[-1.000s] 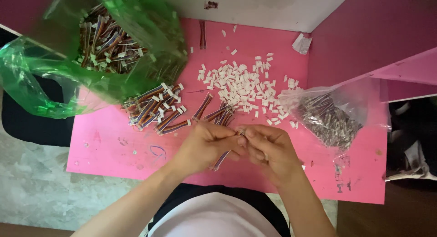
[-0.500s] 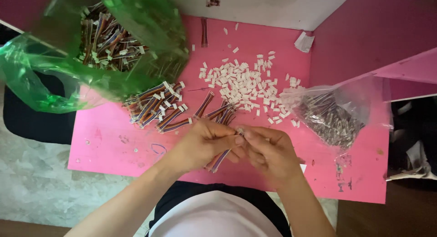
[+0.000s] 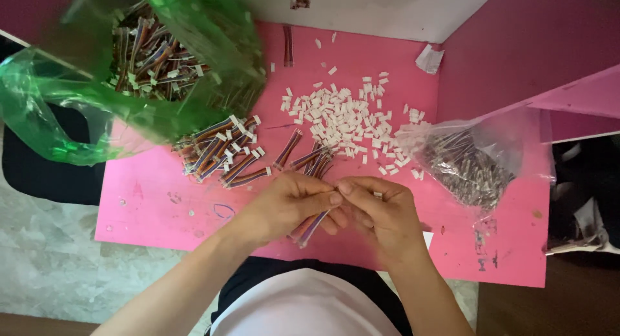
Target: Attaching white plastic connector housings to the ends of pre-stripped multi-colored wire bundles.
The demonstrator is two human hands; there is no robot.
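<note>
Head view: left hand (image 3: 290, 203) and right hand (image 3: 381, 213) meet fingertip to fingertip over the pink desk (image 3: 161, 207). Left grip pinches a short bundle of coloured wires (image 3: 310, 227), which hangs down under the palm; right grip is pressed together at the bundle's upper end, apparently on a small white plug (image 3: 378, 195). Judgement: wires light and limp, so hold near the tip; plug hard, tiny, easily dropped. Loose white plugs (image 3: 342, 120) lie beyond, finished bundles (image 3: 223, 152) left
</note>
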